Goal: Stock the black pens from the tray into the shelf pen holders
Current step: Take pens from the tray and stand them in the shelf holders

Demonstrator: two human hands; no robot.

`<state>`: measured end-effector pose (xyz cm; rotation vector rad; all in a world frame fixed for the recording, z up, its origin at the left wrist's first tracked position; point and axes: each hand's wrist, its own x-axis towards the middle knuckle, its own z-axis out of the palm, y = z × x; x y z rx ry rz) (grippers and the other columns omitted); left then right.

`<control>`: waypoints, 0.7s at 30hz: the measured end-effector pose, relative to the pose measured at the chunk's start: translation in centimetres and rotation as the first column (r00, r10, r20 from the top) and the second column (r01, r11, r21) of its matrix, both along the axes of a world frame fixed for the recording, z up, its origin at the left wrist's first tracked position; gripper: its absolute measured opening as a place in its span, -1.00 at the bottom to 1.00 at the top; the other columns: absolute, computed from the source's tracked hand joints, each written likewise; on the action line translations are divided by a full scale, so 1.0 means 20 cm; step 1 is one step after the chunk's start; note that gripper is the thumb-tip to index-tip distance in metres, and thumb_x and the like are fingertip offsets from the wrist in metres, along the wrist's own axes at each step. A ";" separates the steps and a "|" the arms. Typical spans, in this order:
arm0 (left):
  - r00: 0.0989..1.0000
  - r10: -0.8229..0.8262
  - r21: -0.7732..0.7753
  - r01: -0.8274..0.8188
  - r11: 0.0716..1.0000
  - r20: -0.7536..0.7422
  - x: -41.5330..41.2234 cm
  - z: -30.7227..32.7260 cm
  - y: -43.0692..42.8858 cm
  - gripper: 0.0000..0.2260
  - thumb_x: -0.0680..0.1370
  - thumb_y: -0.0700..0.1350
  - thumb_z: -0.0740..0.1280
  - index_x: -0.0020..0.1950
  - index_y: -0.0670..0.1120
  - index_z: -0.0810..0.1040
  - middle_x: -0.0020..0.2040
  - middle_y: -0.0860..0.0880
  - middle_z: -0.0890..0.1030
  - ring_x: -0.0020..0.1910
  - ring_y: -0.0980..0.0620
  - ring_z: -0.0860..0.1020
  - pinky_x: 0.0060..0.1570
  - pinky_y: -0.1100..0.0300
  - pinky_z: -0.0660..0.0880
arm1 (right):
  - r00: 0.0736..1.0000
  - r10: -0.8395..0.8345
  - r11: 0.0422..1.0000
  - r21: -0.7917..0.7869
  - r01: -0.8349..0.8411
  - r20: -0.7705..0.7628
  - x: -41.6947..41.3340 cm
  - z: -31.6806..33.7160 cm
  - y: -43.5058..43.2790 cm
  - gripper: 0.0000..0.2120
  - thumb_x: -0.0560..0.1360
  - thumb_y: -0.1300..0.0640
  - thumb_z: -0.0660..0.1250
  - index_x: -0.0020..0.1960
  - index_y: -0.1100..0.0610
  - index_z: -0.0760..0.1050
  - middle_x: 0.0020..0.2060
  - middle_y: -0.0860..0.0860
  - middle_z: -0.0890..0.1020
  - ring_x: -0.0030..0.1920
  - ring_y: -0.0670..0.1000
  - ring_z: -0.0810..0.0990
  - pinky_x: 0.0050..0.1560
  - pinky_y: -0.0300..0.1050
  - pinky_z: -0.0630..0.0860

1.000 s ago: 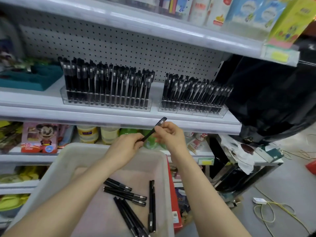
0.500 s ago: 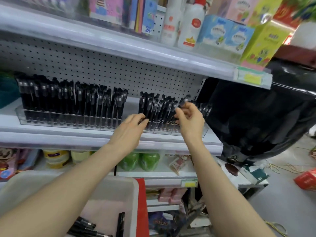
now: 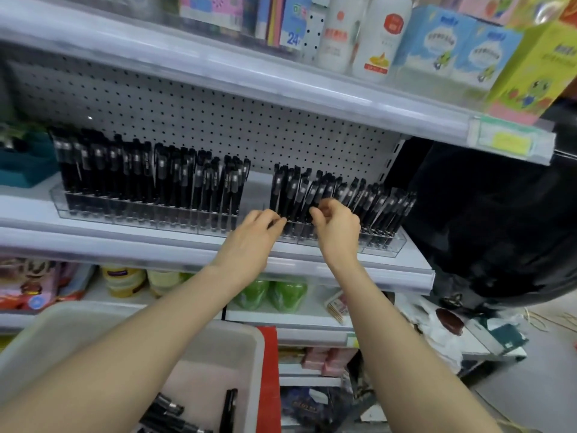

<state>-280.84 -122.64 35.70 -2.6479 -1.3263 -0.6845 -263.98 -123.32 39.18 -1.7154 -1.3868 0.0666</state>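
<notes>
1. The right holder (image 3: pixel 384 245), a clear rack, is seen on the middle shelf (image 3: pixel 125 245). It is packed with black pens (image 3: pixel 371 198) that lean to the right.
2. The left hand (image 3: pixel 249 237) is held at the left end of the right holder. Its fingers (image 3: pixel 276 220) are stretched forward and pressed together, and the tips touch the lower barrels there. Whether the thumb pinches anything cannot be told.
3. The right hand (image 3: pixel 338 228) is set at the front of the right holder, just right of the left hand. Its fingers (image 3: pixel 320 210) are curled tight, and the tips are pinched on the barrels of pens standing in the rack. Which slot is concerned cannot be told.
4. The left holder (image 3: pixel 125 210) is set on the same shelf, left of the right holder and apart from it. It is filled likewise.
5. The tray (image 3: pixel 246 334) is seen well below the right holder. Loose pens (image 3: pixel 229 409) lie on its floor, partly hidden by the left forearm.
</notes>
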 end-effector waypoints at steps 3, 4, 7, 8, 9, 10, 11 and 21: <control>0.999 -0.040 0.010 0.040 0.999 -0.004 -0.04 -0.02 0.01 -0.32 0.45 -0.45 0.29 0.53 -0.11 0.22 0.45 -0.09 0.29 0.43 -0.07 0.23 0.35 0.04 0.38 | 1.000 -0.012 1.000 -0.012 0.012 0.000 -0.02 0.00 -0.02 -0.79 0.57 0.10 0.35 0.11 0.21 0.58 -0.11 0.08 0.70 -0.08 0.07 0.65 0.04 0.02 0.58; 0.998 -0.059 0.019 0.059 0.998 -0.009 -0.07 -0.02 0.00 -0.33 0.46 -0.44 0.31 0.53 -0.10 0.23 0.48 -0.10 0.29 0.45 -0.07 0.23 0.41 0.06 0.31 | 1.000 -0.017 1.000 -0.018 0.017 0.002 -0.02 0.00 -0.03 -0.78 0.56 0.12 0.35 0.15 0.21 0.58 -0.08 0.07 0.69 -0.05 0.05 0.64 0.06 -0.03 0.56; 0.997 -0.079 0.035 0.079 0.996 0.019 -0.20 -0.03 -0.06 -0.37 0.49 -0.40 0.31 0.53 -0.08 0.26 0.49 -0.10 0.29 0.46 -0.08 0.24 0.41 0.09 0.23 | 1.000 -0.030 1.000 0.006 0.030 -0.004 -0.04 -0.02 -0.10 -0.75 0.56 0.18 0.35 0.22 0.19 0.54 -0.09 0.00 0.65 -0.06 -0.03 0.60 0.09 -0.09 0.55; 0.996 -0.081 0.034 0.079 0.996 0.041 -0.26 -0.04 -0.09 -0.41 0.52 -0.38 0.30 0.52 -0.08 0.28 0.48 -0.10 0.31 0.45 -0.09 0.26 0.41 0.06 0.26 | 0.999 -0.043 0.998 0.036 0.043 -0.007 -0.05 -0.03 -0.12 -0.75 0.55 0.20 0.34 0.23 0.17 0.53 -0.10 -0.02 0.63 -0.07 -0.04 0.59 0.08 -0.10 0.55; 0.995 -0.075 0.029 0.073 0.997 0.068 -0.33 -0.04 -0.13 -0.45 0.54 -0.35 0.29 0.50 -0.08 0.31 0.46 -0.10 0.33 0.43 -0.10 0.29 0.39 0.02 0.30 | 0.998 -0.060 0.996 0.068 0.061 -0.016 -0.07 -0.05 -0.16 -0.75 0.55 0.23 0.34 0.23 0.16 0.52 -0.11 -0.03 0.61 -0.08 -0.04 0.58 0.07 -0.10 0.55; 0.993 -0.064 0.020 0.062 0.998 0.094 -0.40 -0.05 -0.16 -0.50 0.55 -0.31 0.29 0.48 -0.09 0.34 0.44 -0.10 0.36 0.41 -0.11 0.32 0.36 -0.01 0.34 | 0.997 -0.074 0.992 0.096 0.077 -0.029 -0.09 -0.07 -0.19 -0.75 0.54 0.24 0.35 0.21 0.15 0.51 -0.10 -0.03 0.60 -0.08 -0.03 0.58 0.07 -0.07 0.56; 0.993 -0.046 0.005 0.046 0.999 0.109 -0.48 -0.08 -0.20 -0.54 0.56 -0.29 0.29 0.46 -0.09 0.38 0.42 -0.10 0.40 0.38 -0.13 0.35 0.31 -0.02 0.36 | 0.996 -0.082 0.990 0.115 0.086 -0.047 -0.13 -0.10 -0.24 -0.77 0.53 0.25 0.35 0.19 0.14 0.51 -0.10 -0.03 0.60 -0.09 -0.02 0.58 0.05 -0.04 0.56; 0.998 0.010 -0.112 -0.003 0.994 0.066 -1.07 -0.54 -0.45 -0.55 0.51 -0.07 0.07 0.30 -0.13 0.55 0.22 -0.16 0.56 0.13 -0.24 0.54 0.18 -0.06 0.46 | 0.951 0.297 0.920 -0.292 -0.262 0.082 -0.86 -0.55 -0.64 -0.85 0.47 0.23 0.36 -0.01 0.10 0.65 -0.10 0.02 0.70 -0.09 0.03 0.63 -0.03 -0.11 0.53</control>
